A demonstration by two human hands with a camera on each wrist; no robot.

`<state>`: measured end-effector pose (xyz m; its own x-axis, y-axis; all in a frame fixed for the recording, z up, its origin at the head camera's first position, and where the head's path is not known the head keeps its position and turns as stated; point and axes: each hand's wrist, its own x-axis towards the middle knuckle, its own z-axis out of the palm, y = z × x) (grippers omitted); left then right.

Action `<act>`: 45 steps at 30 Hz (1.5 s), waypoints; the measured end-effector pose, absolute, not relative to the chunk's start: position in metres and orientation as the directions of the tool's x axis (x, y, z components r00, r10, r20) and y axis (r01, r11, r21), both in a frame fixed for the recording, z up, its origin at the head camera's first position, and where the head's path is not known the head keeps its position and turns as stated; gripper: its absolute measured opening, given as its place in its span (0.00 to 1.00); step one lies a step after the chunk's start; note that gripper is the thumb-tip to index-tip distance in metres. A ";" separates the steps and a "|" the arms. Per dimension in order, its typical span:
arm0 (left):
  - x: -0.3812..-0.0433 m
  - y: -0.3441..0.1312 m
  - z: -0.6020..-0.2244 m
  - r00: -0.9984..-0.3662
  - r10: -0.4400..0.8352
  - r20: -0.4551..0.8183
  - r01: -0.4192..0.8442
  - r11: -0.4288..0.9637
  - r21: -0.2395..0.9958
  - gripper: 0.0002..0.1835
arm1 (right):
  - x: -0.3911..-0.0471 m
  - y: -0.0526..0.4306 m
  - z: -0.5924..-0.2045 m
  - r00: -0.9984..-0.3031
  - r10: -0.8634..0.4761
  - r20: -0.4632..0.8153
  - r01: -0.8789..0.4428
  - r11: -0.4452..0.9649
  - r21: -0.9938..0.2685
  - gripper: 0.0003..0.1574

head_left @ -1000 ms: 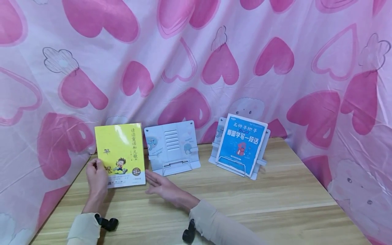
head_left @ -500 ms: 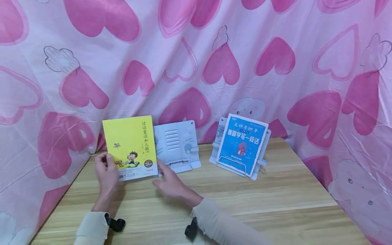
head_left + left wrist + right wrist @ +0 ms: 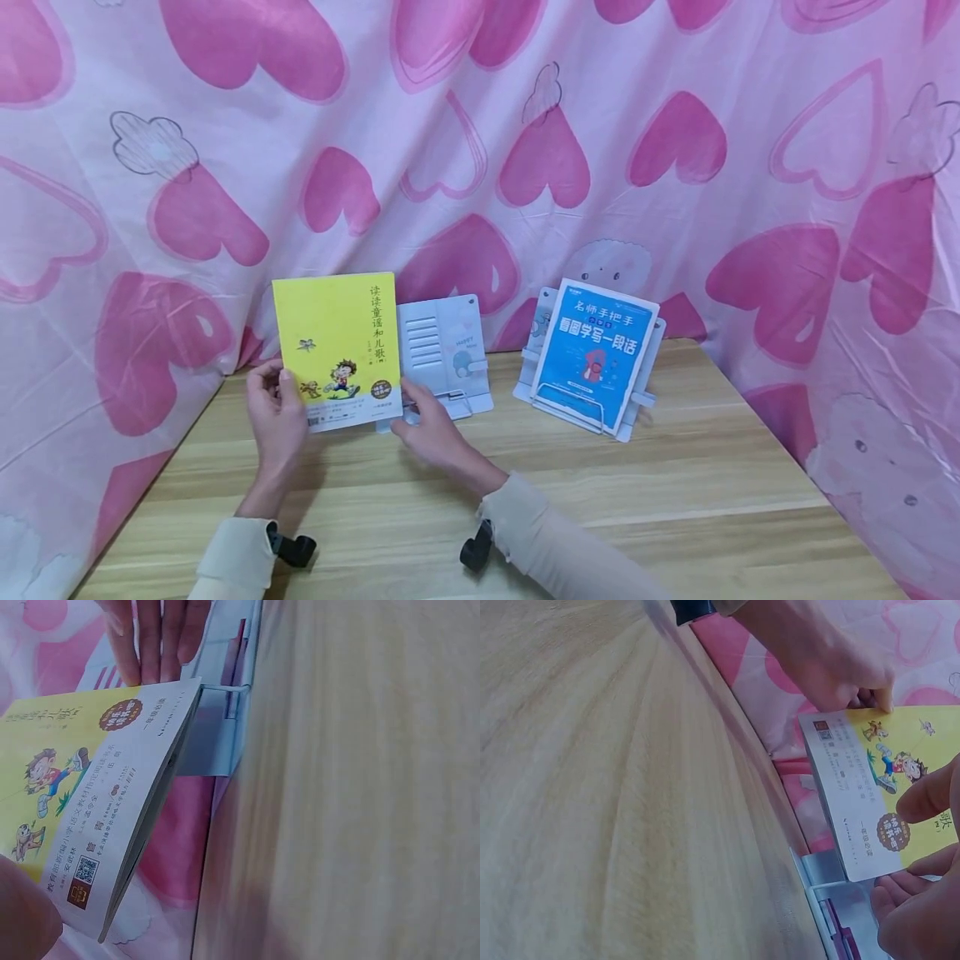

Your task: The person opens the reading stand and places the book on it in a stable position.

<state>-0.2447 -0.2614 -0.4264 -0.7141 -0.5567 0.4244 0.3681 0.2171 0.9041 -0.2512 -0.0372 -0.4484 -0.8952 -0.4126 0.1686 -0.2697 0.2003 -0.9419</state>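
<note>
A yellow children's book [image 3: 333,329] with a white lower band is held upright, its cover facing me. My left hand [image 3: 279,417] grips its lower left edge, thumb on the cover. My right hand [image 3: 442,437] is at the lower right edge; in the left wrist view the right fingers [image 3: 160,645] are straight and reach the book's edge. In the right wrist view the right thumb [image 3: 926,796] lies over the cover. Behind the book, a pale blue book stand [image 3: 461,333] is partly hidden, with slots and a wire ledge at its foot.
To the right, a blue book [image 3: 592,350] leans on a second pale stand [image 3: 528,354] behind its wire holder [image 3: 570,400]. Both stands are on a wood-grain table [image 3: 600,508]. A pink heart-patterned cloth [image 3: 465,167] hangs behind and at the sides.
The yellow book has moved right and up, from beside the middle stand to in front of its left part. Both hands have travelled with it. The blue book has stayed put.
</note>
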 end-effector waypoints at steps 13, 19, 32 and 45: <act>-0.243 -0.249 -0.417 -0.662 -0.568 0.489 0.487 0.170 0.857 0.11 | -0.260 -0.027 -0.442 -0.903 -0.383 0.195 -0.266 0.140 -0.954 0.45; -0.246 -0.235 -0.418 -0.688 -0.514 0.513 0.520 0.144 0.842 0.17 | -0.269 -0.016 -0.437 -0.917 -0.338 0.213 -0.260 0.101 -0.960 0.43; -0.268 -0.201 -0.420 -0.642 -0.520 0.563 0.609 0.099 0.787 0.18 | -0.293 0.006 -0.432 -0.955 -0.230 0.188 -0.208 0.063 -0.976 0.38; -0.291 -0.175 -0.414 -0.643 -0.540 0.543 0.617 0.055 0.785 0.17 | -0.310 0.033 -0.420 -0.968 -0.175 0.181 -0.181 -0.014 -0.983 0.37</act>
<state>-0.2911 -0.1746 -0.4139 -0.6433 -0.5397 0.5430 0.6169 0.0546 0.7851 -0.3102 0.0335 -0.4204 -0.9678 -0.1750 0.1812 -0.1815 -0.0144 -0.9833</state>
